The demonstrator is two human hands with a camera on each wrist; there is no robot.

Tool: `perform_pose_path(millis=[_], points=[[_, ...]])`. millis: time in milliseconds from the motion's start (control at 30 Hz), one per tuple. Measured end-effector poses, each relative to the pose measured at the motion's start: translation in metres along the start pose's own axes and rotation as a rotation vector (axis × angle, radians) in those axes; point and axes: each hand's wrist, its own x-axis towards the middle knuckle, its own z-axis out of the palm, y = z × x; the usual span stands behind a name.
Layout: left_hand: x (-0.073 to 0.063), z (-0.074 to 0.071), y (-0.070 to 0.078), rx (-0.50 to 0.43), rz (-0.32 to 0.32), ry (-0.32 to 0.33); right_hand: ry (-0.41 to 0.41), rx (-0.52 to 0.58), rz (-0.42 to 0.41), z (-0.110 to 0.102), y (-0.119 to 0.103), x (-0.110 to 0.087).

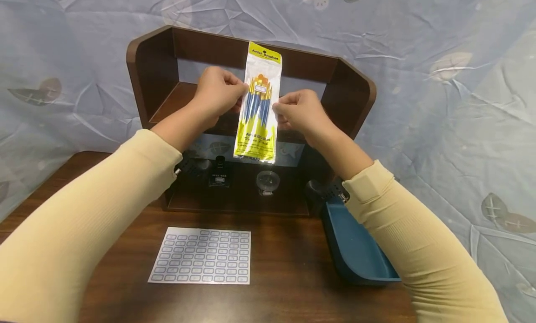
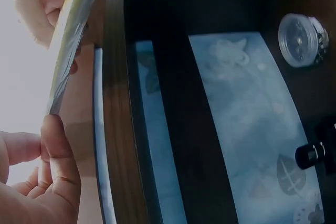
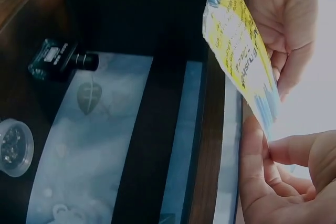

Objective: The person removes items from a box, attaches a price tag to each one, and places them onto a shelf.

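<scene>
A clear and yellow pack of artist brushes (image 1: pixel 258 104) is held upright in front of the brown shelf (image 1: pixel 251 41). Blue handles show through its wrapper, and a small label sits over the brush heads. My left hand (image 1: pixel 219 91) pinches the pack's left edge between thumb and fingers. On the opposite edge, my right hand (image 1: pixel 302 112) pinches it a little lower. In the left wrist view the pack (image 2: pixel 73 40) is seen edge-on between both hands. The right wrist view shows the pack's printed yellow end (image 3: pixel 239 40).
On the lower shelf stand a dark bottle (image 1: pixel 219 174) and a round clear container (image 1: pixel 267 180). A sheet of labels (image 1: pixel 201 256) lies on the wooden table (image 1: pixel 284 267). To the right is a blue tray (image 1: pixel 356 248), partly behind the right forearm.
</scene>
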Motion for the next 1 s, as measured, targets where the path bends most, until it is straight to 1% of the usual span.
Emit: perform_pose_path(millis=[67,167,333,467,733,900,1000], points=[[0.005,0.001,0.001,0.037,-0.004,0.003,0.006,0.001,0.007,0.001,0.0,0.006],[0.013,0.002,0.002,0.066,-0.017,0.01,0.012,0.0,0.0,0.002,0.0,0.013],[0.023,0.003,-0.002,0.122,-0.039,0.026,0.02,-0.014,-0.006,0.006,0.0,0.023],[0.029,0.004,-0.003,0.175,-0.057,0.037,0.015,-0.03,0.009,0.009,0.0,0.031],[0.04,0.007,-0.004,0.295,-0.107,0.043,-0.005,-0.167,0.038,0.013,-0.004,0.041],[0.045,0.009,-0.006,0.345,-0.111,0.024,-0.025,-0.205,0.024,0.015,-0.004,0.043],[0.047,0.01,-0.007,0.366,-0.1,0.008,-0.005,-0.26,0.005,0.015,-0.004,0.045]])
